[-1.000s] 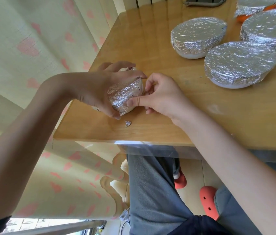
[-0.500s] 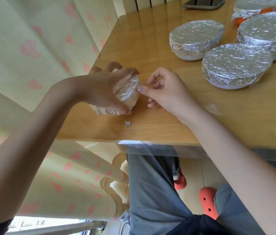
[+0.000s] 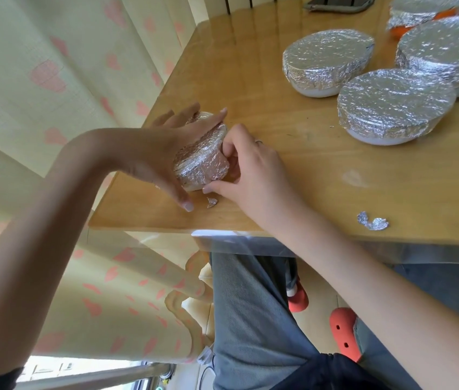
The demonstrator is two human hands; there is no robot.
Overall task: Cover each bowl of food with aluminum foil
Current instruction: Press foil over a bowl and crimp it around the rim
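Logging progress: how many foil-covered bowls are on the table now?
5: small foil-wrapped bowl between both hands at the near-left corner; three white bowls far right; orange bowl at the top edge. More may sit off-frame.

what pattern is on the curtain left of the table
Pink hearts on the pale cream curtain, clearest in the head view.

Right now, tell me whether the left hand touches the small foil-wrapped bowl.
Touching: the head view shows the left hand laid over the small foil-wrapped bowl, palm against its side.
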